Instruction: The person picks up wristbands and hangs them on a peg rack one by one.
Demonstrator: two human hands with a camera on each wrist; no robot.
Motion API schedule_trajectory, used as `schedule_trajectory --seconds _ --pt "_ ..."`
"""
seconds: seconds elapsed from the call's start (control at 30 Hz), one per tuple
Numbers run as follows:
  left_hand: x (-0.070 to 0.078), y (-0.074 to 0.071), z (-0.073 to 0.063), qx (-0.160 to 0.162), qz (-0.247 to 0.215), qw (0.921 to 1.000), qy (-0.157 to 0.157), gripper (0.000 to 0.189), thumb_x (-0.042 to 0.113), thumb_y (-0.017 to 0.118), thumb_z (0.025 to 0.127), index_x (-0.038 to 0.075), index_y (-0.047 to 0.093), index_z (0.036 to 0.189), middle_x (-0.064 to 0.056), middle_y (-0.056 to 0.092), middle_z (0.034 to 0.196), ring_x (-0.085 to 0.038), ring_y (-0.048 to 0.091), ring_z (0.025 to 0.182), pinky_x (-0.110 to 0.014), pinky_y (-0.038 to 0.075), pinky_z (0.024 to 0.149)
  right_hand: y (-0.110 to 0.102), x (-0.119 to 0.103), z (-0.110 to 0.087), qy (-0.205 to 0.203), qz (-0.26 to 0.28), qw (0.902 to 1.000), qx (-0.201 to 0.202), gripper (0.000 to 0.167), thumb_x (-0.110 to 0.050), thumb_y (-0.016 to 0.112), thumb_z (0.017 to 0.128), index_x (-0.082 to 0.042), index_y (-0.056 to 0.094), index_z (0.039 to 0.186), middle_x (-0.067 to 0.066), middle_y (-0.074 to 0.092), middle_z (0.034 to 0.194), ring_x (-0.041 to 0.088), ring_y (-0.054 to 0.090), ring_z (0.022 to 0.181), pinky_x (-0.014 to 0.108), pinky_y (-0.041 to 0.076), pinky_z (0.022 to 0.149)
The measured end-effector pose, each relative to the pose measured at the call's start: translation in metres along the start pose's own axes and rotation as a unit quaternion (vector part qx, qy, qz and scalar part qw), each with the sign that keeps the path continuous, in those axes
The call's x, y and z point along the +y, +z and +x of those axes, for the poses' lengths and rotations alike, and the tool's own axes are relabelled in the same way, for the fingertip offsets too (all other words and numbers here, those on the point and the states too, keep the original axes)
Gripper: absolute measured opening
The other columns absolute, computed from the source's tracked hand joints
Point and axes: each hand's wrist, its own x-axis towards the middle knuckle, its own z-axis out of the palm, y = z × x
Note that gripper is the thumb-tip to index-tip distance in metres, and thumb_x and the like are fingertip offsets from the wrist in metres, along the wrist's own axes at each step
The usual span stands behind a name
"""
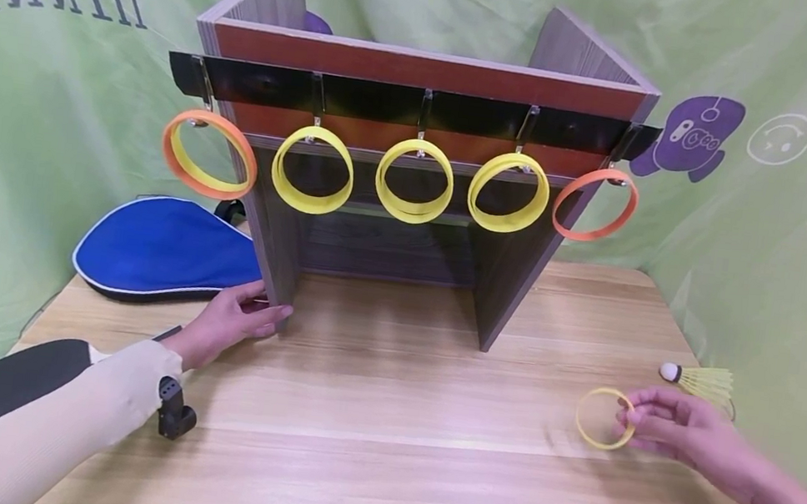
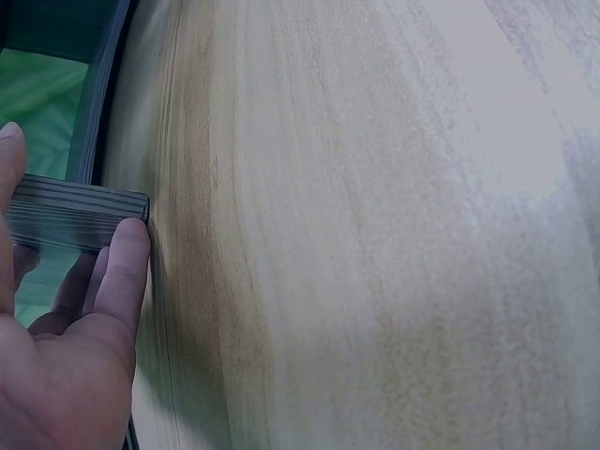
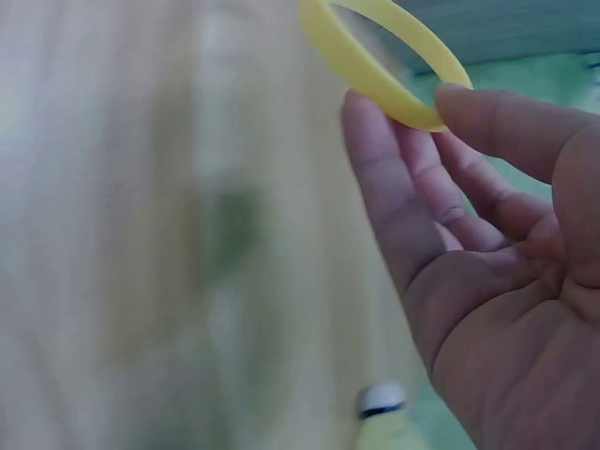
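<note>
My right hand point(image 1: 691, 434) pinches a thin yellow ring point(image 3: 427, 117) between thumb and fingertips. It holds the ring over the right part of the table, close to a yellow shuttlecock. At the other side, my left hand point(image 1: 232, 323) grips the lower front edge of the left side panel point(image 2: 84, 211) of a grey wooden stand point(image 1: 504, 298), thumb on one face and fingers on the other. Across the stand's front runs a black bar point(image 1: 369, 101) with metal hooks. Yellow rings point(image 1: 410, 215) hang from the middle hooks, and orange rings point(image 1: 592, 233) show at both ends.
A blue paddle case point(image 1: 165, 248) lies left of the stand. A black paddle point(image 1: 1, 387) is partly hidden under my left forearm. The shuttlecock point(image 1: 705, 382) lies near the table's point(image 1: 347, 464) right edge. Green cloth point(image 1: 771, 272) encloses the back and sides.
</note>
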Motion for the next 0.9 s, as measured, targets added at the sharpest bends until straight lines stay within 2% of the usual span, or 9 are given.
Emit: schedule_trajectory --seconds 0.2,0.43,0.63,0.9 --pt "0.0 -0.001 -0.002 0.001 0.007 1.0 0.005 0.075 0.034 0.071 0.101 0.011 0.036 0.163 -0.024 0.048 0.159 -0.023 0.062 0.127 -0.024 0.06 0.095 -0.003 -0.037 0.011 -0.102 0.064 0.9926 -0.02 0.04 0.017 0.035 0.105 -0.003 0.058 0.13 0.013 0.075 0.124 0.019 0.074 0.116 0.032 0.059 0.1" --pt "-0.002 -0.001 -0.001 -0.002 0.004 0.9999 0.009 0.075 0.034 0.071 0.101 0.011 0.036 0.163 -0.025 0.049 0.158 -0.023 0.062 0.127 -0.023 0.06 0.095 0.001 -0.088 0.022 -0.165 0.114 0.9791 -0.035 0.041 0.02 0.028 0.105 0.0 0.055 0.13 0.023 0.072 0.13 0.027 0.072 0.122 0.033 0.057 0.103" --pt "0.0 -0.002 -0.003 -0.003 0.013 0.9999 0.009 0.077 0.036 0.071 0.101 0.013 0.034 0.164 -0.023 0.047 0.16 -0.032 0.059 0.133 -0.028 0.061 0.098 0.014 -0.129 0.029 -0.208 0.12 0.9707 -0.012 0.037 0.02 0.028 0.105 0.004 0.054 0.127 0.028 0.072 0.127 0.031 0.073 0.121 0.034 0.058 0.102" --pt "0.003 0.002 -0.003 -0.003 0.009 0.9999 0.004 0.076 0.036 0.071 0.101 0.011 0.034 0.164 -0.024 0.047 0.16 -0.031 0.059 0.133 -0.027 0.061 0.097 0.042 -0.174 0.039 -0.268 0.149 0.9514 0.02 0.033 0.02 0.031 0.105 0.007 0.053 0.126 0.032 0.071 0.125 0.035 0.073 0.119 0.036 0.059 0.1"
